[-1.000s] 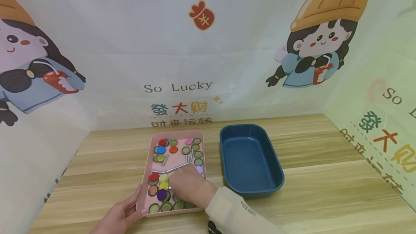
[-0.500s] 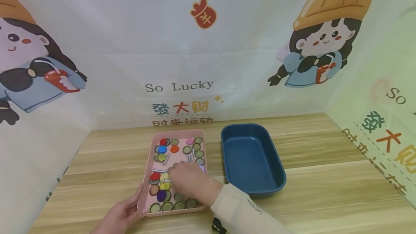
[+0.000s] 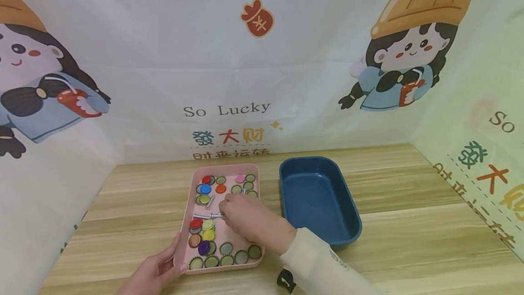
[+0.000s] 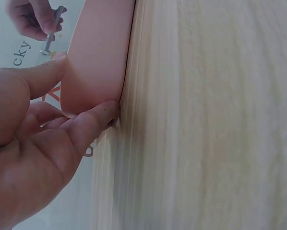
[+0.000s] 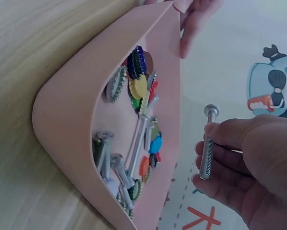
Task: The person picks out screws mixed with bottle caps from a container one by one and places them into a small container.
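My right hand (image 3: 255,220) is over the pink tray (image 3: 185,222) and pinches a metal bolt (image 5: 208,148) between thumb and fingers. In the right wrist view the bolt's round head points up and its threaded end down, above the tray's rim. My left hand (image 3: 157,265) grips the tray's near left corner, thumb at the rim and fingers against the outside wall, as the left wrist view shows. Inside the tray lie bottle caps (image 3: 211,261) in several colours, some face down, and more bolts (image 5: 139,143). My right hand hides part of the tray's right side in the head view.
An unfilled dark blue bin (image 3: 317,199) stands right of the tray on the wood-grain table (image 3: 393,204). A printed cloth (image 3: 163,58) rises behind and along both sides. A small black object (image 3: 285,281) shows beneath the right sleeve.
My right hand has shifted rightward and toward me within the tray area, holding the bolt, uncovering caps at the near right and covering bolts farther back. My left hand stays at the corner.
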`<state>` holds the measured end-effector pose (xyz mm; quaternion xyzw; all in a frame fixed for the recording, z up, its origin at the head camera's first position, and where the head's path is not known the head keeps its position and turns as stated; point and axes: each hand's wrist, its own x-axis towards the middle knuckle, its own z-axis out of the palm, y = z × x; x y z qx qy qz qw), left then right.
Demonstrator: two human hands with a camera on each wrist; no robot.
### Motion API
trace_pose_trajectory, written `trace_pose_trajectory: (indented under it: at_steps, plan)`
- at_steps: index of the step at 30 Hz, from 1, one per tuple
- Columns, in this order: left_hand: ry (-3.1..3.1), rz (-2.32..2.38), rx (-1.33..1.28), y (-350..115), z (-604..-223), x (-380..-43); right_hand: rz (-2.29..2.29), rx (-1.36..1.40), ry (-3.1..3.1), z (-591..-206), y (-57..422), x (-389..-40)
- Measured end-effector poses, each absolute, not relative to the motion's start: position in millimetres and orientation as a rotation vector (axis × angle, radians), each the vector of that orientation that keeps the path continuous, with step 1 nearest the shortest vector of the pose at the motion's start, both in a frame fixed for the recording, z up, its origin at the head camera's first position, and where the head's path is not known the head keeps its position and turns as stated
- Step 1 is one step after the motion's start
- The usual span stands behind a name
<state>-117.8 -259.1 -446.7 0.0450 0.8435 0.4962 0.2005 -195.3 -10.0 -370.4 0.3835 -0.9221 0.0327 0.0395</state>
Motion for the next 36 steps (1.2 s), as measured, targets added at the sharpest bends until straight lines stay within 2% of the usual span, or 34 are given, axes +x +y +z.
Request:
trace_pose_trajectory:
  at_steps: [25,36]
  plan:
    - [2.347,1.402,0.113,-258.0,-447.3,-118.3,0.043,1.174,-2.707,-359.5,26.9,-189.2]
    - [2.317,1.458,0.229,-261.8,-449.7,-118.2,0.061,1.134,-2.699,-365.1,43.3,-192.4]
